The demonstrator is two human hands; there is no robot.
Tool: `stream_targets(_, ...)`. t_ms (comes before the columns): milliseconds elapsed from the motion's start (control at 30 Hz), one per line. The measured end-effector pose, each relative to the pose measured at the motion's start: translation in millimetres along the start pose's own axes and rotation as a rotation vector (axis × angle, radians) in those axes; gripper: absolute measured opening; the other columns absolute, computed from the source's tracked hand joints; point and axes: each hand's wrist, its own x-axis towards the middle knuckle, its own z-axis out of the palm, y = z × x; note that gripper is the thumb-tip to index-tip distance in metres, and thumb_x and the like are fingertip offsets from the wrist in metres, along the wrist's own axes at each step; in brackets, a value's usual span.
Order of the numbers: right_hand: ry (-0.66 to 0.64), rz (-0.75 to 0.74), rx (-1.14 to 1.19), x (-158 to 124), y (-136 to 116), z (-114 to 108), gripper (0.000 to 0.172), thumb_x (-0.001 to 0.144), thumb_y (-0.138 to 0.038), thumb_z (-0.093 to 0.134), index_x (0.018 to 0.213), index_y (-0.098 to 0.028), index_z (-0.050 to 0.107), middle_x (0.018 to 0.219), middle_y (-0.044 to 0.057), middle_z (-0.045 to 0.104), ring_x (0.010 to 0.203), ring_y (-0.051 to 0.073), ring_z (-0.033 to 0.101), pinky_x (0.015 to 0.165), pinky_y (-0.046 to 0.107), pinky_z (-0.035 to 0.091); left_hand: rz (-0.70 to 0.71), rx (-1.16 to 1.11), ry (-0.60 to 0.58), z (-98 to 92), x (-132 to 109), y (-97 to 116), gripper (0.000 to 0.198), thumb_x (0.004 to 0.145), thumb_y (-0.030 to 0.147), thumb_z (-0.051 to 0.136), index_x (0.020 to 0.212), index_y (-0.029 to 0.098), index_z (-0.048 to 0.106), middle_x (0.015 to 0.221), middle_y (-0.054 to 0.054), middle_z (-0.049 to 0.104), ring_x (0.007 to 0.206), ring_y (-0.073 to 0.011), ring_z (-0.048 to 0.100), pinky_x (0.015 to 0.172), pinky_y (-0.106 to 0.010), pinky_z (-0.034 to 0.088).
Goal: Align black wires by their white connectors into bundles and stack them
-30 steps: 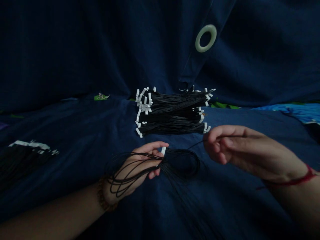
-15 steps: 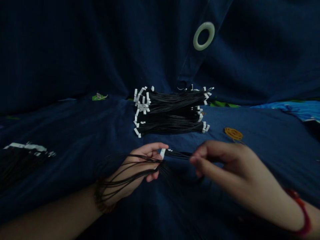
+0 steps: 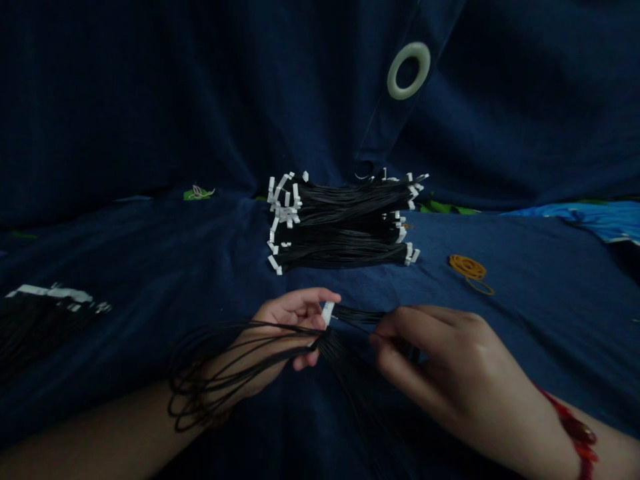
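My left hand [image 3: 285, 333] is closed on a bundle of thin black cords [image 3: 235, 360], pinching it near a small white tag [image 3: 327, 312]; the cords loop back over my wrist. Just to the right, my right hand [image 3: 440, 373] has its fingers curled on the same cords, close to the tag. Loose strands trail down toward me between the two hands. A red string circles my right wrist. Everything lies on dark blue cloth [image 3: 150, 267].
A stack of black cord bundles with white tags [image 3: 345, 223] sits just beyond the hands. Yellow rubber bands [image 3: 467, 268] lie to its right. Another dark bundle with white tags [image 3: 50, 310] lies far left. A pale ring [image 3: 409, 70] is set in the cloth behind.
My right hand moved left and toward me, from holding a strand out at the right to gripping the cords beside the tag. The loops over my left wrist slid lower.
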Motion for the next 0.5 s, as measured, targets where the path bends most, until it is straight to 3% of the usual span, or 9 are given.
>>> stream_targets(67, 0.000, 0.000, -0.002, -1, -1, 1, 0.015, 0.083, -0.018, 0.045, 0.076, -0.017, 0.058, 0.063, 0.000, 0.057, 0.057, 0.012, 0.053, 0.054, 0.024, 0.036, 0.001, -0.009, -0.027, -3.6, 2, -2, 0.025, 0.069, 0.018, 0.068, 0.093, 0.023, 0.068, 0.063, 0.004, 0.057, 0.040, -0.0054, 0.057, 0.032, -0.007, 0.040)
stream_targets(233, -0.044, 0.027, -0.019, -2, -2, 2, 0.017, 0.085, -0.019, 0.043, 0.075, -0.018, 0.057, 0.064, 0.000, 0.056, 0.057, 0.013, 0.053, 0.052, 0.024, 0.036, -0.007, 0.006, -0.090, -11.9, 8, -6, 0.048, 0.048, 0.031, 0.082, 0.093, 0.023, 0.068, 0.061, 0.003, 0.059, 0.042, -0.0118, 0.060, 0.031, -0.013, 0.043)
stream_targets(400, -0.080, 0.037, -0.050, -1, -2, 4, 0.019, 0.086, -0.019, 0.042, 0.073, -0.018, 0.056, 0.063, 0.000, 0.056, 0.057, 0.013, 0.053, 0.051, 0.024, 0.036, -0.003, 0.106, -0.030, -8.0, 6, -5, 0.035, 0.064, 0.028, 0.073, 0.098, 0.020, 0.066, 0.059, 0.002, 0.057, 0.040, -0.0078, 0.057, 0.031, -0.010, 0.040)
stream_targets(500, -0.083, 0.040, -0.049, -1, -2, 4, 0.017, 0.085, -0.019, 0.043, 0.075, -0.018, 0.057, 0.063, 0.000, 0.056, 0.058, 0.013, 0.054, 0.052, 0.024, 0.036, 0.014, 0.165, 0.014, -3.8, 4, -4, 0.030, 0.067, 0.027, 0.070, 0.097, 0.021, 0.067, 0.059, 0.003, 0.055, 0.038, -0.0056, 0.054, 0.030, -0.009, 0.037)
